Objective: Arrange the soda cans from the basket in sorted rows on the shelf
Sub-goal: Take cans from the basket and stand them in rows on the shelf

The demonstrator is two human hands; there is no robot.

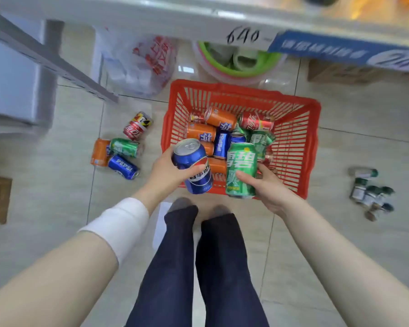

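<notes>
I have a can in each grip: my left hand (168, 172) wraps the blue Pepsi can (193, 165), my right hand (267, 187) pinches the green Sprite can (241, 169) low on its body, both above the near edge of the red basket (293, 147). More cans lie jumbled inside; four loose cans (118, 149) lie on the floor to the left. My worry is the Sprite: held near its base, it could tip out on the way to the shelf (198, 17) overhead, whose edge I might also clip.
</notes>
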